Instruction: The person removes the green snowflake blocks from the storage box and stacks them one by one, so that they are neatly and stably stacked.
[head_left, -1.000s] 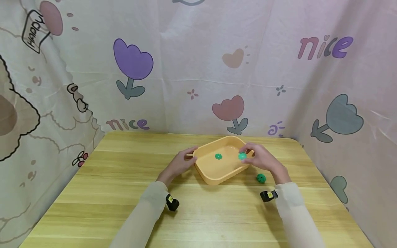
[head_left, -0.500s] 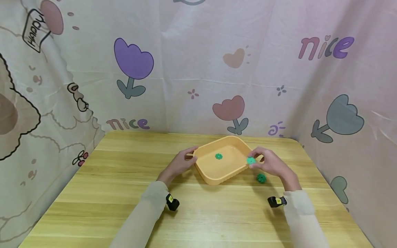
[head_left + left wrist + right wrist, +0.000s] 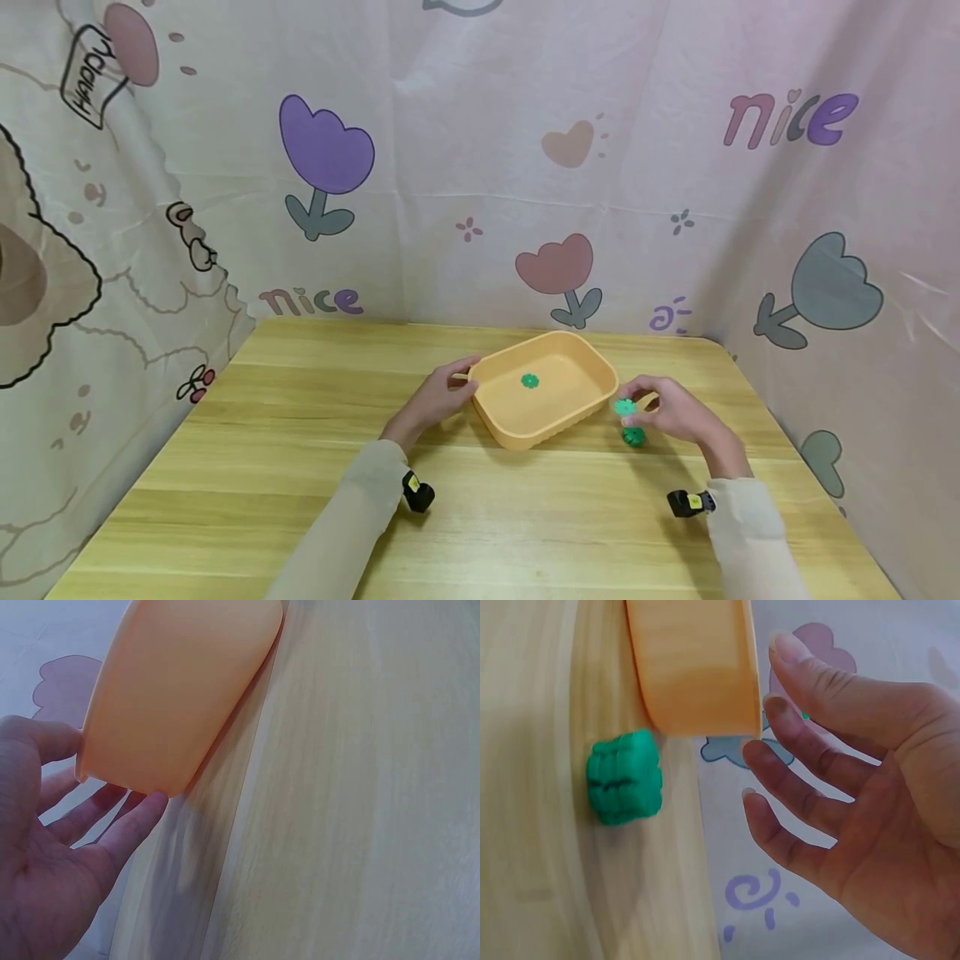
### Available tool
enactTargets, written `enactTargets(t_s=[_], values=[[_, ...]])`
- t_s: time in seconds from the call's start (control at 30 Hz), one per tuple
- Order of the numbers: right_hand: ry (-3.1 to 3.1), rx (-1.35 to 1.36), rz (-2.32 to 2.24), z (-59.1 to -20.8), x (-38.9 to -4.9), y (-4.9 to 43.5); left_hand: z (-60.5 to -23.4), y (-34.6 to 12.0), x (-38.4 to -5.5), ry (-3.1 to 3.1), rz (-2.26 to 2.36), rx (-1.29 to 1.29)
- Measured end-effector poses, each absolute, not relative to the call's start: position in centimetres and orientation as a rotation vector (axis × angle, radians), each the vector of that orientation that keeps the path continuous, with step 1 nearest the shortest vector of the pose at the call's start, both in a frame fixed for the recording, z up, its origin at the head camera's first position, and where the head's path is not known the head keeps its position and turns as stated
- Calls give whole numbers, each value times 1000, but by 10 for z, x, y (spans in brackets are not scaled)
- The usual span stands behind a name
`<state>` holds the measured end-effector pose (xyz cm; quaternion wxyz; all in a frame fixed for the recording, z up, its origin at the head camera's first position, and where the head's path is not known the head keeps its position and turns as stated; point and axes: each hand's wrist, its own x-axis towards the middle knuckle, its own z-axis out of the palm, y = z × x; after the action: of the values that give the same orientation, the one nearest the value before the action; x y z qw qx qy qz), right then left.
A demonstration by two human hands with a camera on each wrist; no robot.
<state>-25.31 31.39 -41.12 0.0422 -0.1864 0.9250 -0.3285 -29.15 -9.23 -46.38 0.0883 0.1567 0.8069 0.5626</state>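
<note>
A yellow-orange rectangular tray (image 3: 542,426) stands on the table, with one small green flower-shaped piece (image 3: 530,381) lying in it. At the tray's left end my left hand (image 3: 433,400) grips the edge; the left wrist view shows the thumb on the rim and fingertips along the wall of the tray (image 3: 169,690). My right hand (image 3: 678,410) pinches another green flower-shaped piece (image 3: 625,407) just outside the tray's right end. That piece is mostly hidden by the fingers in the right wrist view. Below it, a stack of green flower-shaped pieces (image 3: 625,778) sits on the table.
The light wooden table (image 3: 487,533) reaches back to a patterned cloth (image 3: 420,150) that hangs behind and at both sides. Small black cameras (image 3: 417,492) are strapped at the wrists over pale sleeves.
My right hand has drawn back from over the tray to the right and toward me, carrying the green piece to above the stack. The left hand has stayed on the tray.
</note>
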Motion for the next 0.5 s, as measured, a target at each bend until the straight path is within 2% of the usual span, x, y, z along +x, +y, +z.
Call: enactTargets(t_s=[0.5], values=[[2756, -513, -1031, -429, -253, 336, -468, -93, -294, 2399, 1678, 477]])
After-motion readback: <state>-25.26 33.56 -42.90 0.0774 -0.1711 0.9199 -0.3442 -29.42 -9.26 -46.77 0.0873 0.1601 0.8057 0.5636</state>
